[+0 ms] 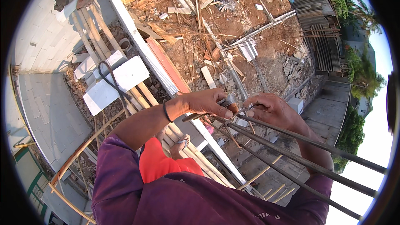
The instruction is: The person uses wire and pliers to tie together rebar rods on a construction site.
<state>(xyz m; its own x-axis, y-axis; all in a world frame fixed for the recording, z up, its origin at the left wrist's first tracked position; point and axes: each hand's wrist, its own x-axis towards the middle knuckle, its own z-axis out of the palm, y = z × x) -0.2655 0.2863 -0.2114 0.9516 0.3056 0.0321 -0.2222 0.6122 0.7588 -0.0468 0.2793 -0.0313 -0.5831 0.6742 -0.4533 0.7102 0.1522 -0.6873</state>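
My left hand (210,102) is closed around a dark metal hand tool (192,117). Its narrow end sticks out on the left below my wrist, and a grey piece shows above the thumb; its exact kind is unclear. Close beside it, my right hand (271,109) has thumb and fingers pinched together at the rods' joint, and what they hold is too small to make out. Several long dark steel bars (308,158) run from between my hands to the lower right. A crosswise steel piece (228,122) touches them just below my left thumb.
My sandalled foot (181,142) stands on bamboo poles (139,98) high above ground. White blocks (118,84) with a looped dark strap lie on them. Beside runs a white wall edge (154,68). Rubble and planks cover the soil below. Another person's hand (84,2) is at the upper left.
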